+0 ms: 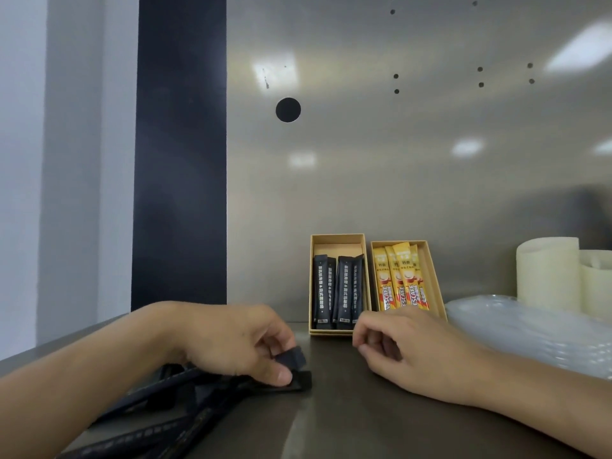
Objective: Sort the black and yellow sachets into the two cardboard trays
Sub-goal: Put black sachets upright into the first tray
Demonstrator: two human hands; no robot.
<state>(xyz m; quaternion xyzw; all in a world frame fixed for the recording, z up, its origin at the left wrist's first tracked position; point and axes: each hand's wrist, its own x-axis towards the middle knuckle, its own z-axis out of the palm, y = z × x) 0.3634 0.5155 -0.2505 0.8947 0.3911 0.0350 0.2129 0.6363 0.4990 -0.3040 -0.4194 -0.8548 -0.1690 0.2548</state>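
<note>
Two cardboard trays stand side by side against the metal back wall. The left tray (337, 240) holds several black sachets (341, 289). The right tray (430, 276) holds several yellow sachets (402, 279). A loose pile of black sachets (159, 422) lies on the counter at the lower left. My left hand (228, 342) rests on that pile, thumb and fingers pinching the end of a black sachet (294, 357). My right hand (407, 346) hovers just in front of the trays, fingers curled and nothing visible in them.
A sheet of bubble wrap (530, 329) lies at the right, with rolls of pale foam (549, 273) behind it. The steel back wall (397, 160) rises right behind the trays. A dark vertical panel (180, 160) stands at the left.
</note>
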